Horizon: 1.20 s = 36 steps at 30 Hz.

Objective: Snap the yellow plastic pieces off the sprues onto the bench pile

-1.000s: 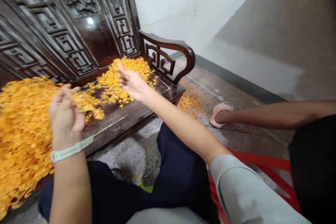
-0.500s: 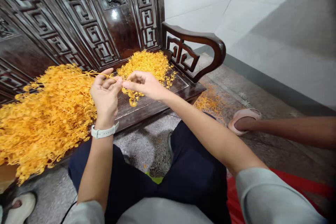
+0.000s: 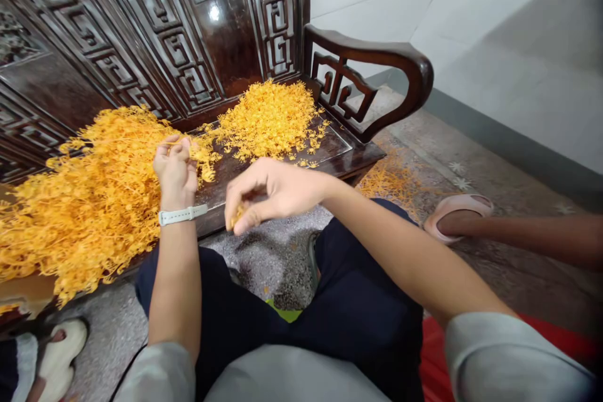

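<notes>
The left hand (image 3: 174, 169) sits at the edge of a big heap of dried orange sprigs (image 3: 94, 195), its fingers curled narrow and closed on a few strands that trail toward the seat of a dark wooden bench (image 3: 277, 166). A white watch (image 3: 183, 215) circles that wrist. The right hand (image 3: 271, 196) hangs lower, over the gap between the bench and the person's lap, with its fingers bent inward and a small orange sprig (image 3: 237, 217) pinched against the thumb. A second, smaller pile of sprigs (image 3: 268, 119) lies on the seat near the armrest (image 3: 377, 53), apart from the big heap, with loose bits around it — more sprigs (image 3: 386, 185) lie on the speckled floor (image 3: 282, 257) beyond the bench. The bench back (image 3: 188, 31) is carved with angular fretwork. The person's dark trousers (image 3: 358, 276) fill the lower middle, and grey sleeves (image 3: 513, 358) show at the elbows. Off to the right, another person's bare foot rests in a pink slipper (image 3: 456, 217), and a white slipper (image 3: 59, 358) sits at the lower left — beside a white tiled wall (image 3: 377, 0) on the far side.
</notes>
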Each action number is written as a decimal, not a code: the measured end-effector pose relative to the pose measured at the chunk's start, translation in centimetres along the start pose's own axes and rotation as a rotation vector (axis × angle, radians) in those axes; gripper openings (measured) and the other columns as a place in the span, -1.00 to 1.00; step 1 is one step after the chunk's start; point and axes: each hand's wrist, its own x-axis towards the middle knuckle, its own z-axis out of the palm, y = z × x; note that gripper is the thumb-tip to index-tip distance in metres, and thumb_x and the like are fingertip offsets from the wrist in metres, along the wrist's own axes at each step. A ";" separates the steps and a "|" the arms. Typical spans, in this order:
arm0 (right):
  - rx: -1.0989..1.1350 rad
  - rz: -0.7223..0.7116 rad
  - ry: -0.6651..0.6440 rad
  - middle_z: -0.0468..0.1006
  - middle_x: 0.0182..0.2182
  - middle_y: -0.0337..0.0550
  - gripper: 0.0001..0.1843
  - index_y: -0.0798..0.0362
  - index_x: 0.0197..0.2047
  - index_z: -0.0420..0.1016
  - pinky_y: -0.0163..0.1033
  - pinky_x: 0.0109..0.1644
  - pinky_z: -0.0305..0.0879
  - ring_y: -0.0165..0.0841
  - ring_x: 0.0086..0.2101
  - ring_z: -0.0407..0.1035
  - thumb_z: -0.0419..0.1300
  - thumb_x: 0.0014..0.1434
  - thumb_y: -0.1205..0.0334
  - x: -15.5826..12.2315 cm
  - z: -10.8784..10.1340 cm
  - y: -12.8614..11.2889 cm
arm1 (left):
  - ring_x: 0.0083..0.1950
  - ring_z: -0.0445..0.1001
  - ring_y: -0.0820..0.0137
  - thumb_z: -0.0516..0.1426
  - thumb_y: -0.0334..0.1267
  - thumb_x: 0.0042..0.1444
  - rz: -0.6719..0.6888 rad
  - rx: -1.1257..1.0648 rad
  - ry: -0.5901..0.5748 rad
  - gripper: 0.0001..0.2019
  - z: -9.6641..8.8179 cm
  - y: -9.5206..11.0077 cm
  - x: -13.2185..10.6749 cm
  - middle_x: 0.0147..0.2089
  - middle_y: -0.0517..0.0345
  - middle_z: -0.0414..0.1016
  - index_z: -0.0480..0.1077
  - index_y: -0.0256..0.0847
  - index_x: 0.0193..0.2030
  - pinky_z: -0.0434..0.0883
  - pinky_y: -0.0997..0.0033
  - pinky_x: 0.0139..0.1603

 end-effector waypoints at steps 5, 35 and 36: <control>0.346 0.045 0.971 0.57 -0.20 -0.14 -0.77 0.04 -0.14 0.47 -0.33 -0.21 0.46 -0.44 -0.31 0.46 0.43 0.27 0.18 0.5 -4.7 2.3 | -0.24 0.64 0.48 0.48 -0.25 0.04 -0.015 -0.049 0.028 -0.61 1.6 0.7 -1.9 -0.19 0.24 0.64 0.38 -0.05 -0.12 0.51 0.55 -0.32; -0.018 0.149 1.070 0.08 -0.48 -0.36 -0.50 0.00 -0.42 0.14 -0.34 -0.41 -0.03 -0.46 -0.47 -0.01 0.13 0.59 0.10 2.6 -2.3 5.0 | -0.33 0.56 0.48 0.44 -0.30 0.15 0.113 -0.200 0.022 -0.65 6.0 3.0 -7.1 -0.32 0.28 0.55 0.33 -0.09 -0.14 0.53 0.52 -0.25; -0.039 0.121 1.046 0.07 -0.48 -0.36 -0.49 0.00 -0.43 0.12 -0.35 -0.39 -0.01 -0.46 -0.46 -0.01 0.14 0.59 0.11 2.7 -2.2 5.1 | -0.32 0.55 0.48 0.43 -0.32 0.15 0.117 -0.215 0.040 -0.66 5.8 3.0 -6.8 -0.32 0.28 0.53 0.33 -0.09 -0.14 0.51 0.52 -0.26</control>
